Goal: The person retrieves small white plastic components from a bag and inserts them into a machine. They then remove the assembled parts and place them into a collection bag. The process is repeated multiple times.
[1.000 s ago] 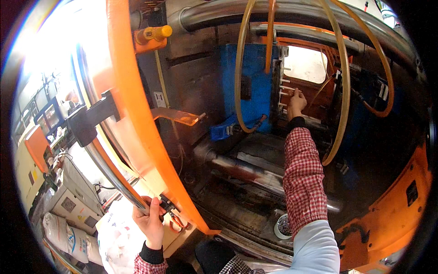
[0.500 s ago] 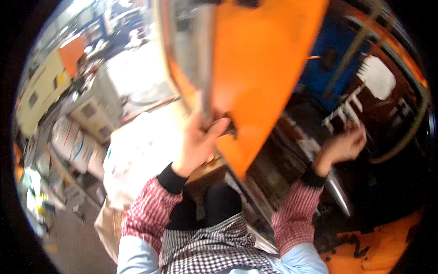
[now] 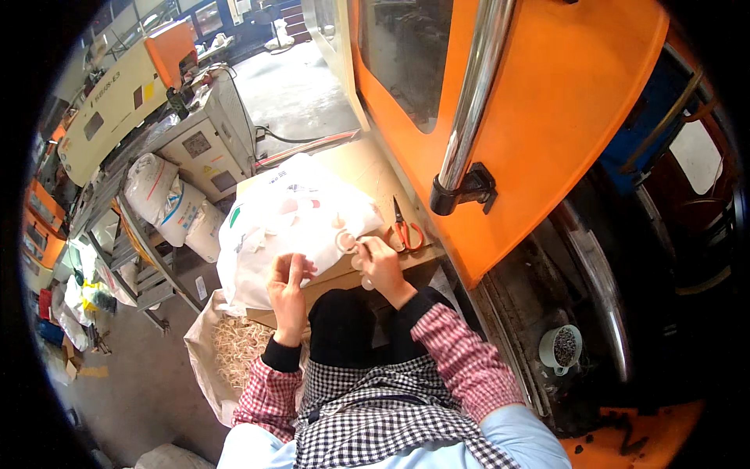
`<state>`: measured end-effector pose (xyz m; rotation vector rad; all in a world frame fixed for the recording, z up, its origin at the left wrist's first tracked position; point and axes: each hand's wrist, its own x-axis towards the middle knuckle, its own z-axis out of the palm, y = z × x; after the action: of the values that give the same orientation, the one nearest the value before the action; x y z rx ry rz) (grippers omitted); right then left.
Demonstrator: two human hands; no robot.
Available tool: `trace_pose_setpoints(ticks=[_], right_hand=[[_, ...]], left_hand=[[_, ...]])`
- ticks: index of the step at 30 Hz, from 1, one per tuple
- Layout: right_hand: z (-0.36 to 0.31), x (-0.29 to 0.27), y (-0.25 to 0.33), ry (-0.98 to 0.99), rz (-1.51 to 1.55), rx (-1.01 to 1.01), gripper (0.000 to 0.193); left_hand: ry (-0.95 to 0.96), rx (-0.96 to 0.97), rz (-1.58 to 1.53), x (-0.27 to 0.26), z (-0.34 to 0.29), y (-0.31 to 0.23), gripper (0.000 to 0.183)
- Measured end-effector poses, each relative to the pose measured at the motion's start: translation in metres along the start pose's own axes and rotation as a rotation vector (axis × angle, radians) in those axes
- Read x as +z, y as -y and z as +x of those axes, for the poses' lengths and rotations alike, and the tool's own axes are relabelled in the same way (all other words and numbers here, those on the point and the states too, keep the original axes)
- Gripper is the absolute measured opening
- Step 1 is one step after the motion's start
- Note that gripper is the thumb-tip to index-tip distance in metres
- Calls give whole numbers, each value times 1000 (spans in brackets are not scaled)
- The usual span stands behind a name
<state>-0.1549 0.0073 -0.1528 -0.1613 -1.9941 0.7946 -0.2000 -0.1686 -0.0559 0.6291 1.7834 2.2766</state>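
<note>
My right hand (image 3: pixel 381 270) is closed in a pinch on a small translucent molded plastic part (image 3: pixel 346 241) with round discs, some hanging under the fingers. My left hand (image 3: pixel 289 293) is raised beside it, its fingers half curled and apart from the thumb, with nothing visible in it. Both hands are over the near edge of a full white sack (image 3: pixel 293 227), where a few small pale pieces lie. Right of the sack, a pair of snips (image 3: pixel 404 232) with orange-red handles rests on a cardboard surface (image 3: pixel 367 176).
An orange machine door (image 3: pixel 547 133) with a chrome bar handle (image 3: pixel 478 94) rises at the right. Below left is an open sack of tan plastic scraps (image 3: pixel 238 348). A white cup (image 3: pixel 561 349) of dark bits sits by the machine rails. Filled bags (image 3: pixel 176 207) stand on a rack.
My left hand has let go of the door handle and come down to the sack. My right hand has left the machine opening and now holds the plastic part before me. The view has turned left.
</note>
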Motion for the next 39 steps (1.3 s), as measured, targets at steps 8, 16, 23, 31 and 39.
trace_pose_setpoints(ticks=[8,16,23,31,39], right_hand=[[0,18,0,33,-111,-80,25],[-170,-115,59,553,-137,362,40],[-158,-212,127,601,-146,561,40],[-161,-244,146,536,-143,590,44],[-145,-293,157,320,-166,600,29]], left_hand=[[125,26,161,23,-16,10,12],[1407,689,240,219,-110,-18,17],[1620,844,489,346,-178,42,23],[1870,628,607,374,-201,23,29],[1704,558,365,371,-193,72,17]])
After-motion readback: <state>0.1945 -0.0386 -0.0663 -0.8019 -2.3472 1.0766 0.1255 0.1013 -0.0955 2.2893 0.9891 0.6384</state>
